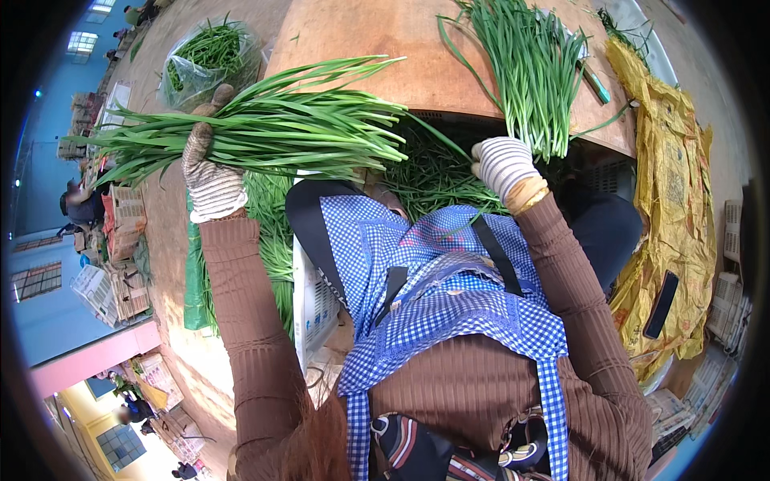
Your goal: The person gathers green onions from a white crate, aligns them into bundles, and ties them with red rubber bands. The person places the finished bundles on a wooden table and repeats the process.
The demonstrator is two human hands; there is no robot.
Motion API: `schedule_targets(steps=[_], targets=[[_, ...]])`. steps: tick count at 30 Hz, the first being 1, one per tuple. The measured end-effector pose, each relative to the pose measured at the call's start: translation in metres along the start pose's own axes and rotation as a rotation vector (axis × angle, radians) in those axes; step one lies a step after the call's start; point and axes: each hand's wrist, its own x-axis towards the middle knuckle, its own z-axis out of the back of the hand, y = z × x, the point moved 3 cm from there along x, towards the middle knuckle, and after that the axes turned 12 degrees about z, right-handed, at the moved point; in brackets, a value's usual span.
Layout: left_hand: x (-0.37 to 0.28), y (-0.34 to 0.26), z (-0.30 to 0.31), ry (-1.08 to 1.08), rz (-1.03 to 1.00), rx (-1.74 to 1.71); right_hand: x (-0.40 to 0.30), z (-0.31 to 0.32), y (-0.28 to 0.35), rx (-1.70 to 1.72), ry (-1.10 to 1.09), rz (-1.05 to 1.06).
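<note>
My left hand (207, 168), in a striped, soiled glove, grips a large bunch of garlic chives (301, 129). The pale cut ends point right and the leaf tips left. A single long green leaf (442, 137) slants from near those ends to my right hand (508, 169), whose gloved fingers pinch it over my lap. Just above that hand, another bunch of chives (523, 78) lies on the wooden board (373, 36), its pale ends over the near edge. Beside this bunch rests a knife with a green handle (595, 83), its blade partly hidden by leaves.
Loose leaves (439, 174) lie below the board's edge. On the left are a plastic bag of greens (210, 57), more chives (274, 240) and a white plastic crate (316, 312). A yellow woven sack (668, 222) on the right bears a phone (660, 305). People are farther off.
</note>
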Motion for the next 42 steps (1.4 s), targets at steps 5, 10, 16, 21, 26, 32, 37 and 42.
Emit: schedule_targets(steps=[5, 10, 16, 21, 26, 32, 37, 42], targets=[[0.005, 0.006, -0.017, 0.018, 0.006, 0.010, -0.003, 0.058, 0.067, 0.716, -0.672, 0.248], [0.012, 0.011, -0.041, 0.065, 0.035, 0.021, 0.025, 0.042, 0.075, 1.207, -0.619, 0.237], [0.021, 0.020, -0.036, 0.198, 0.360, -0.025, 0.018, 0.034, 0.053, 1.140, -0.701, 0.120], [0.028, 0.038, -0.031, 0.162, 0.396, -0.072, 0.020, 0.019, 0.037, 1.099, -0.524, 0.097], [0.034, 0.054, -0.030, 0.105, 0.445, -0.106, 0.008, 0.015, 0.034, 1.089, -0.515, 0.003], [0.029, 0.033, -0.037, -0.018, 0.429, -0.242, 0.020, 0.031, 0.048, 1.440, -0.615, 0.135], [0.044, 0.019, -0.023, -0.215, 0.294, -0.172, 0.021, 0.021, 0.022, 0.695, -0.654, 0.015], [0.032, -0.006, -0.011, -0.502, 0.180, -0.188, 0.000, -0.024, -0.009, 0.108, -0.002, -0.053]])
